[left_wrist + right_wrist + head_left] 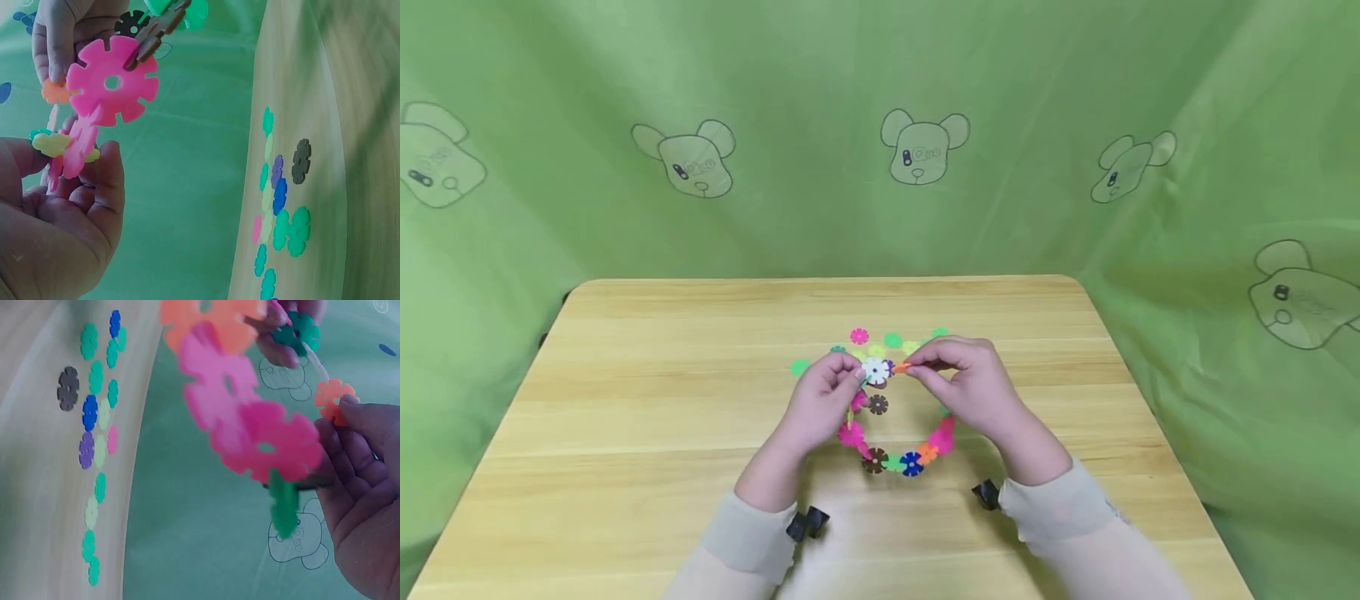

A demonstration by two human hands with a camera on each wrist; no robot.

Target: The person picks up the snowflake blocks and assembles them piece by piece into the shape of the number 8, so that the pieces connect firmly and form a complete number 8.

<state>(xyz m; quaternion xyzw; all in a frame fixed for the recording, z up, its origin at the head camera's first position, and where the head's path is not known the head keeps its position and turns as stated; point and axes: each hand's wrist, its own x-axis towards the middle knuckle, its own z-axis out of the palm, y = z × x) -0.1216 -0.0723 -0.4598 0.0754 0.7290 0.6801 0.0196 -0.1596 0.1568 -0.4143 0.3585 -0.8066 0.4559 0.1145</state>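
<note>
As the left hand (pixel 822 398) pinches a green plastic notched disc (pixel 297 332) above the wooden worktop (pixel 625 458), the right hand (pixel 977 387) has its grip closed, thumb against fingers, on an orange plastic notched disc (pixel 337 400). Between them a white plastic flower-shaped disc (pixel 875 371) stands out from the green one, its edge meeting the orange or very nearly so; from where I stand I can't tell whether the slots have engaged. I take the step to be fitting orange onto white. To do it well, I'd line up notch with notch, turn the two discs across each other, and push straight in until the slots bottom out, since a twisted push could bend the thin petals. The left grip would do better right at the white disc, so the force doesn't work the green joint loose. A linked chain of many-coloured plastic discs (pixel 912 464) hangs in a curve on the near side, and its weight may tug at the join, so a steady left wrist should help. On the far part of the worktop lie loose green, yellow and pink plastic discs (pixel 859 336), with a dark brown plastic disc (pixel 301 161) nearer; elbows and chain are best held clear of them.
</note>
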